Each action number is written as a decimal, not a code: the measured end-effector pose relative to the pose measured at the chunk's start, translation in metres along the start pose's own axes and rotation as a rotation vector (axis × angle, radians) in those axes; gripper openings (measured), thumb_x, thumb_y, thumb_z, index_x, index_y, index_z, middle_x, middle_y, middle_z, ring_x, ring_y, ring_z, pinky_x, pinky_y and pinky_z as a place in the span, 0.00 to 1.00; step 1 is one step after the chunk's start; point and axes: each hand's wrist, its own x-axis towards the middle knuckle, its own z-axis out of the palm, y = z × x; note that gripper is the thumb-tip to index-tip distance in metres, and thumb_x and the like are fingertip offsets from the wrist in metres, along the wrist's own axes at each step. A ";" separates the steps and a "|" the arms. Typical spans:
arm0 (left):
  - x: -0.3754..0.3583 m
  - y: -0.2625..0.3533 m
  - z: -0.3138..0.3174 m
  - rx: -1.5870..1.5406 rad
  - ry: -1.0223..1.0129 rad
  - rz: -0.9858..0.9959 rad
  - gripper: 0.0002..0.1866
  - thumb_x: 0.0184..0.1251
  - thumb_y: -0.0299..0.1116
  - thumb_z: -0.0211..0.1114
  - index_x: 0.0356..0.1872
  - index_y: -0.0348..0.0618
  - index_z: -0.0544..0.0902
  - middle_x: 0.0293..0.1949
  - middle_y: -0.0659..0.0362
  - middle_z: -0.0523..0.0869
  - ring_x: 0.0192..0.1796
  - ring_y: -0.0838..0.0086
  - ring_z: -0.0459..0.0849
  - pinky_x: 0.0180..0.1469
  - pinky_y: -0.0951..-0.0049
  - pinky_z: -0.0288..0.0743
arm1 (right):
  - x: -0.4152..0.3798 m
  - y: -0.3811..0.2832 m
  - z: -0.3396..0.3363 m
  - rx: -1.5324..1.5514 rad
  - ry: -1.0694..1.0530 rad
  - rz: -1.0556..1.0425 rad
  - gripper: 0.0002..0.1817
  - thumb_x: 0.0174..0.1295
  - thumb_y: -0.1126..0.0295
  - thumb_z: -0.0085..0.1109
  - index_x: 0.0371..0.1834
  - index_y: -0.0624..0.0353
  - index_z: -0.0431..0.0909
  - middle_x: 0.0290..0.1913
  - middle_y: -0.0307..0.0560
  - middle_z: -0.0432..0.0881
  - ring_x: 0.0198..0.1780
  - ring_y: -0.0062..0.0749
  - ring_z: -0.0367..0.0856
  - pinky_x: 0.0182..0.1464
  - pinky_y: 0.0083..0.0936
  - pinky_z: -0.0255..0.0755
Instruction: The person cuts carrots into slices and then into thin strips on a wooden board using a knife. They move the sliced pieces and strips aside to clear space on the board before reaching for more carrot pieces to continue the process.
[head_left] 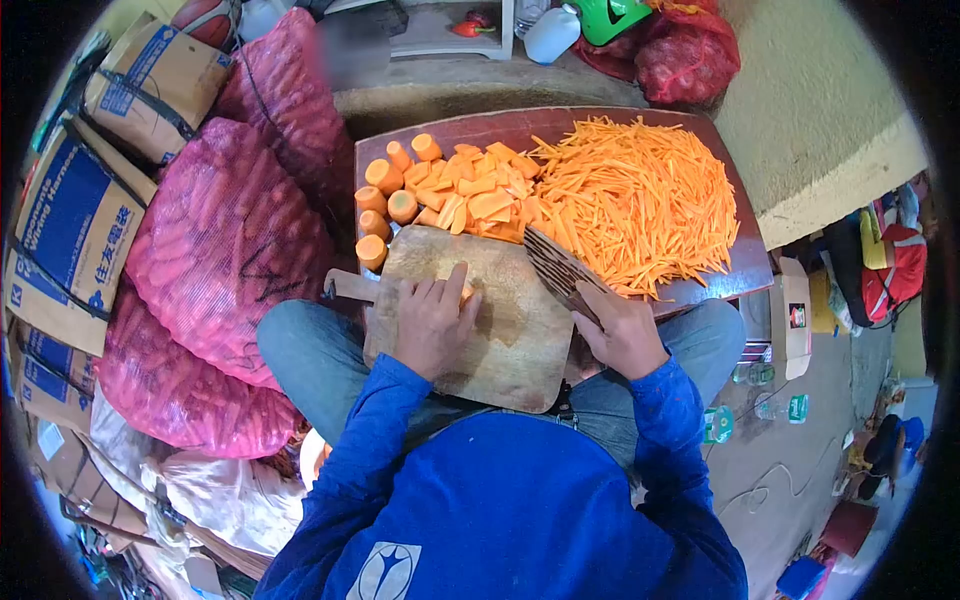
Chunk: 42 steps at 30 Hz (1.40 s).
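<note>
Sitting cross-legged, person has a wooden cutting board (505,325) propped on the lap, its far edge against a dark red tray (520,122) so cut pieces can be swept straight forward. Left hand (432,322) lies on the board, fingers curled together and pressing down on a small carrot piece (466,292), mostly hidden under the fingertips, probably to keep it steady for slicing. Right hand (620,330) is clamped around the handle of a cleaver (562,270); the broad blade is angled up and away from the board, toward the tray, just beside the heap there.

On the tray: big pile of carrot matchsticks (640,200) at right, flat carrot slices (478,192) in the middle, short round carrot chunks (385,205) at left and along the board's far left corner. The stages sit side by side, chunks nearest the left hand for easy pickup.

To the person's left, pink mesh sacks (225,250) full of carrots lean against stacked cardboard boxes (70,215). More red mesh bags (685,50) lie beyond the tray. Plastic bottles (760,390) lie on the floor at right. Blue sleeves cover both arms.
</note>
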 end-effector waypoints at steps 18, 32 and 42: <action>-0.018 -0.004 0.008 -0.323 -0.138 0.181 0.18 0.56 0.21 0.68 0.50 0.36 0.89 0.50 0.52 0.85 0.54 0.53 0.81 0.59 0.55 0.75 | 0.010 -0.083 -0.015 0.311 -0.277 0.161 0.21 0.77 0.66 0.63 0.68 0.65 0.76 0.42 0.68 0.88 0.44 0.67 0.89 0.45 0.55 0.82; -0.028 0.011 0.008 -0.150 -0.029 0.222 0.14 0.64 0.30 0.68 0.48 0.38 0.91 0.52 0.53 0.84 0.55 0.59 0.80 0.58 0.54 0.72 | 0.003 -0.109 -0.020 0.253 -0.504 0.280 0.26 0.77 0.63 0.63 0.72 0.64 0.72 0.42 0.67 0.89 0.43 0.68 0.89 0.43 0.57 0.82; -0.027 0.012 0.009 -0.146 -0.031 0.145 0.12 0.63 0.32 0.72 0.46 0.40 0.91 0.48 0.57 0.84 0.54 0.59 0.80 0.58 0.53 0.71 | 0.035 -0.104 -0.009 0.321 -0.504 0.230 0.22 0.80 0.61 0.57 0.68 0.63 0.71 0.42 0.71 0.89 0.44 0.72 0.89 0.45 0.62 0.81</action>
